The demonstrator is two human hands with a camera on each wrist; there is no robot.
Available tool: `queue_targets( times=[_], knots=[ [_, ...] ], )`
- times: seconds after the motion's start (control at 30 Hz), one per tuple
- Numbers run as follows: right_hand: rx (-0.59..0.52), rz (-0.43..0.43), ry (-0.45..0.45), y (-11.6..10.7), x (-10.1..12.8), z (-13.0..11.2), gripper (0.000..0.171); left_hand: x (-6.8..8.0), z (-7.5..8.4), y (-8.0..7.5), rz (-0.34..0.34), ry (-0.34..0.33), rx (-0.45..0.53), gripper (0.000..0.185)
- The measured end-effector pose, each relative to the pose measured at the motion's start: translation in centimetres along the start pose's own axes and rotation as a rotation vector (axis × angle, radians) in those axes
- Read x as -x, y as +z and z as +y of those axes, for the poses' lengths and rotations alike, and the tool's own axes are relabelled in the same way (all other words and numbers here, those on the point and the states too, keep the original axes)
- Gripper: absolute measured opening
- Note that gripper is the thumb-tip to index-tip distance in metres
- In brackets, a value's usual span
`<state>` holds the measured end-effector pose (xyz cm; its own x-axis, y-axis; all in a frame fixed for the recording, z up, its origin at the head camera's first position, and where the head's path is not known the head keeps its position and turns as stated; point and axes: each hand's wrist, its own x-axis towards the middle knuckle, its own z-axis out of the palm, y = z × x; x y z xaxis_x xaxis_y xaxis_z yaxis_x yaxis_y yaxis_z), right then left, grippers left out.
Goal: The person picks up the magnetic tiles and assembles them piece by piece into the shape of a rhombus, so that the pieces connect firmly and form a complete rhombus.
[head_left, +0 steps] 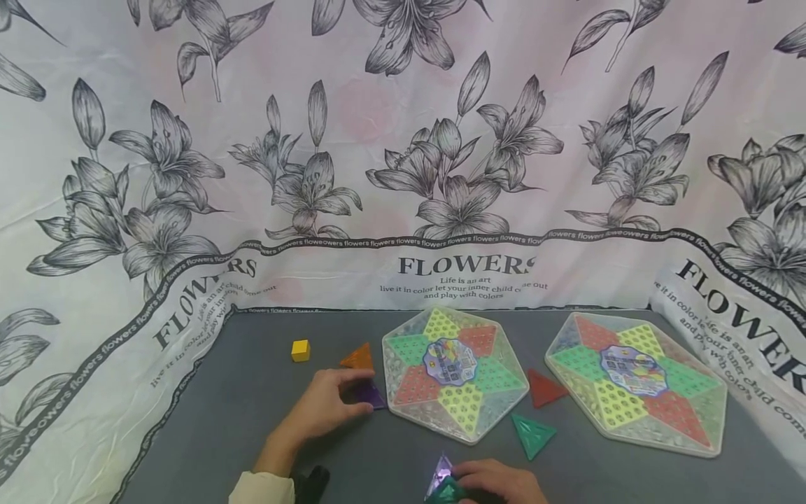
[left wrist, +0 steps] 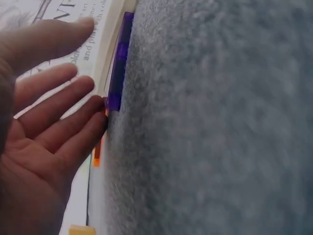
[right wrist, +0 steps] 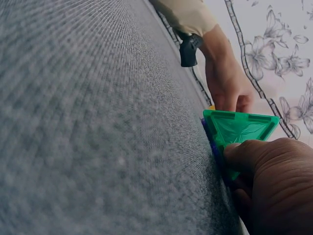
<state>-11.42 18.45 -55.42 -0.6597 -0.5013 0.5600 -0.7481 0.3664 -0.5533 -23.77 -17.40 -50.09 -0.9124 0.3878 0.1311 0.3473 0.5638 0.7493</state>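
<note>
Resting on the grey mat (head_left: 264,420), our left hand (head_left: 324,409) lies with its fingers straight and relaxed, their tips touching a purple triangle (head_left: 371,395) that lies flat just left of the near board (head_left: 456,371). The left wrist view shows the same: fingers (left wrist: 63,125) spread and straight, the purple triangle (left wrist: 117,73) edge-on at their tips, gripped by nothing. An orange triangle (head_left: 357,358) sits just behind the purple one, also left of the near board, and a yellow cube (head_left: 300,350) lies farther left of that board, apart from the hand.

Our right hand (head_left: 500,481) is in front of the near board, at the mat's front edge, its fingers curled round a green triangle (head_left: 448,491); a pale violet triangle (head_left: 441,472) stands tilted against the green one. From the right wrist the thumb (right wrist: 244,152) presses on the green triangle (right wrist: 239,127), which stands upright on the mat (right wrist: 98,122) with a dark blue-violet edge just behind it.

Right of the near board lie a red triangle (head_left: 543,387) and, nearer us, another green triangle (head_left: 532,434). A second board (head_left: 636,381) lies well right of the near board. Flowered cloth (head_left: 403,140) hangs behind both.
</note>
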Motion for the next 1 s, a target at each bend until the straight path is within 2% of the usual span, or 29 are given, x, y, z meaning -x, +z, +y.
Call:
queue_targets(
  times=[0.1, 0.23, 0.37, 0.5, 0.6, 0.67, 0.83, 1.0],
  knots=[
    [0.001, -0.012, 0.011, -0.1, 0.0, 0.0, 0.025, -0.3, 0.2, 0.3, -0.008, 0.047, -0.124, 0.052],
    [0.013, 0.002, 0.0, -0.1, 0.0, 0.1, 0.026, -0.5, 0.6, 0.8, -0.013, 0.13, -0.212, 0.05],
    [0.009, 0.009, -0.019, 0.0, 0.0, 0.1, 0.028, -0.2, 0.8, 0.7, 0.014, 0.153, -0.236, 0.048],
    [-0.011, 0.011, -0.024, 0.0, 0.1, 0.2, 0.028, 0.7, 1.0, 0.1, 0.014, 0.133, -0.217, 0.049],
    [-0.004, 0.03, -0.049, 0.1, 0.2, 0.4, 0.032, 1.8, 1.7, -0.3, -0.039, 0.091, -0.164, 0.048],
    [-0.002, 0.034, -0.06, 0.2, 0.2, 0.5, 0.034, 2.5, 2.3, -0.4, -0.084, 0.088, -0.135, 0.048],
    [-0.01, 0.028, -0.038, 0.2, 0.2, 0.4, 0.031, 3.8, 3.8, 0.0, -0.203, 0.171, -0.151, 0.047],
    [-0.022, 0.003, 0.012, 0.1, 0.0, 0.0, 0.026, 4.6, 5.3, 1.6, -0.361, 0.223, -0.176, 0.046]
  ],
)
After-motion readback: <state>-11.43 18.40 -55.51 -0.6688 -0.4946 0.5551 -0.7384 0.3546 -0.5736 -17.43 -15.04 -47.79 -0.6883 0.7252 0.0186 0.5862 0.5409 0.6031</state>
